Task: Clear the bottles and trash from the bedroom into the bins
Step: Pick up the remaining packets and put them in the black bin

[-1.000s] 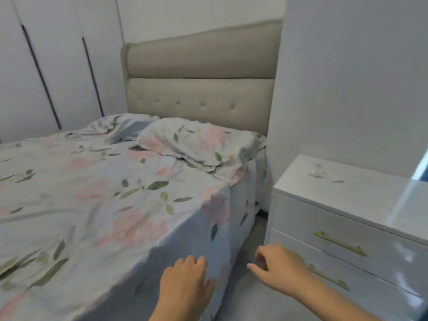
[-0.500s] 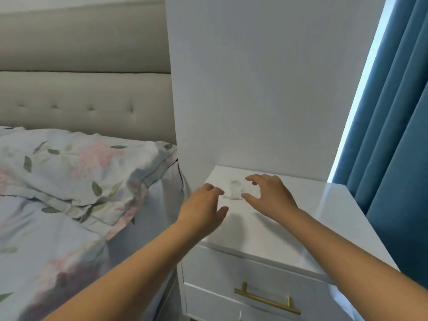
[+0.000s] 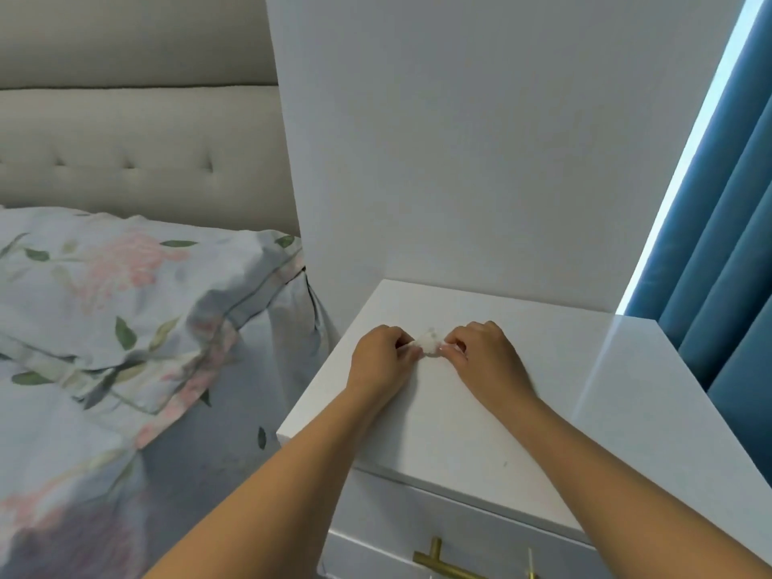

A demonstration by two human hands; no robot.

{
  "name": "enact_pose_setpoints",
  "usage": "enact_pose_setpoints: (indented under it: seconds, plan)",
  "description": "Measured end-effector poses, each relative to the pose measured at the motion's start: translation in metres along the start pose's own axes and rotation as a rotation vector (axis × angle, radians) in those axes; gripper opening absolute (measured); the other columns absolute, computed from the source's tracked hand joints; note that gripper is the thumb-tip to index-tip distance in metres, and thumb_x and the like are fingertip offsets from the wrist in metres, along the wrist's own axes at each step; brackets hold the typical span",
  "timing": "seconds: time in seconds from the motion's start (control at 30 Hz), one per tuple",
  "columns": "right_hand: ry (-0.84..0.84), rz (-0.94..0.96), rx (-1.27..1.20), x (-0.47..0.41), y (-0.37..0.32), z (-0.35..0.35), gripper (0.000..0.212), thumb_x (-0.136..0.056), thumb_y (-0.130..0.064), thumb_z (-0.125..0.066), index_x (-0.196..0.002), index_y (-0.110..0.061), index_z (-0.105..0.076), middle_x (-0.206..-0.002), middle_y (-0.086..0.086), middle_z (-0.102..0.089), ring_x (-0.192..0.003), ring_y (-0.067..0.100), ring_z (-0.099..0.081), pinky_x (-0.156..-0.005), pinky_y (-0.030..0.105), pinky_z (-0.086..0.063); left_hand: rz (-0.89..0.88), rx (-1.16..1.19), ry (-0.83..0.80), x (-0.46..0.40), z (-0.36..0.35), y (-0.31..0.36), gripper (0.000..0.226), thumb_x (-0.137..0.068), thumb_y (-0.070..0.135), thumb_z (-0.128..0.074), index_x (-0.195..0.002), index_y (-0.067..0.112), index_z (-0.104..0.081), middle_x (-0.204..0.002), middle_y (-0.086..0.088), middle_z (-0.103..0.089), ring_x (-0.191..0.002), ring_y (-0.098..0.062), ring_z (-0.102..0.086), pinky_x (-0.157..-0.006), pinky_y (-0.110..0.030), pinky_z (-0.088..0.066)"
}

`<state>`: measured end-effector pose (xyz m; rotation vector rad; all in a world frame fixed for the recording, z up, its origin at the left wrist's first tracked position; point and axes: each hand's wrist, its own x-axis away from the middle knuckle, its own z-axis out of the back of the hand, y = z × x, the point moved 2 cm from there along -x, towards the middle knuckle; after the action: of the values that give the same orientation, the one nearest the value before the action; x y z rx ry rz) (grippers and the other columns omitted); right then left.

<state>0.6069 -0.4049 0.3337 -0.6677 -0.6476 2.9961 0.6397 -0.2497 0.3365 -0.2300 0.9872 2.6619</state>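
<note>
Hands, left (image 3: 382,355) and right (image 3: 480,355), each grip pinching crumpled white trash (image 3: 428,342) atop nightstand (image 3: 480,420).

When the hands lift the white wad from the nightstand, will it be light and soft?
Probably light: the wad is small and crumpled like tissue. Likely soft, since fingertips of the left hand and right hand pinch it. Unlikely to roll.

The white nightstand top (image 3: 480,420) is smooth and faintly glossy; its brass-coloured metal drawer handle (image 3: 449,568) shines, the floral cotton-like pillowcase (image 3: 125,294) matt, the small white crumpled scrap (image 3: 427,341) papery.
</note>
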Motion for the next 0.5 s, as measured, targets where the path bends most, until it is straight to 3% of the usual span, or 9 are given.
enact_pose_setpoints:
  seconds: [0.17,0.3,0.4,0.5]
  plan:
    - [-0.081,0.164,-0.122,0.051,-0.034,0.009,0.013,-0.088,-0.029,-0.063,-0.078,-0.021,-0.067,-0.075,-0.009,-0.062,-0.084,0.012,-0.046,-0.070,0.028,-0.042,-0.005,0.052,0.010,0.077,0.036,-0.003,0.019,-0.092,0.029,-0.056,-0.089,0.012,-0.065,-0.090,-0.004,-0.061,-0.080,-0.014,-0.046,-0.070,-0.023,-0.032]
    - [-0.120,0.373,-0.238,0.132,-0.099,0.020,0.036,-0.086,-0.062,-0.045,-0.073,-0.033,-0.063,-0.069,-0.026,-0.054,-0.080,-0.001,-0.043,-0.070,0.017,-0.038,0.005,0.054,0.103,0.201,0.085,-0.036,0.021,-0.089,0.041,-0.051,-0.085,0.022,-0.057,-0.077,0.018,-0.040,-0.078,-0.004,-0.042,-0.068,-0.015,-0.032]
    - [-0.267,0.454,-0.323,0.198,-0.174,0.014,0.046,-0.078,-0.077,-0.036,-0.072,-0.040,-0.061,-0.070,-0.031,-0.055,-0.084,0.001,-0.047,-0.069,0.013,-0.038,0.148,0.094,0.158,0.309,0.136,-0.067,0.012,-0.083,0.047,-0.051,-0.077,0.038,-0.054,-0.075,0.018,-0.047,-0.070,0.004,-0.046,-0.064,-0.011,-0.036]
    - [-0.414,0.578,-0.426,0.269,-0.259,0.006,0.050,-0.077,-0.080,-0.033,-0.082,-0.039,-0.062,-0.076,-0.029,-0.056,-0.085,0.000,-0.047,-0.073,0.015,-0.037,0.318,0.154,0.306,0.425,0.188,-0.090,0.012,-0.077,0.052,-0.057,-0.068,0.043,-0.054,-0.079,0.008,-0.059,-0.071,0.001,-0.053,-0.061,-0.009,-0.038]
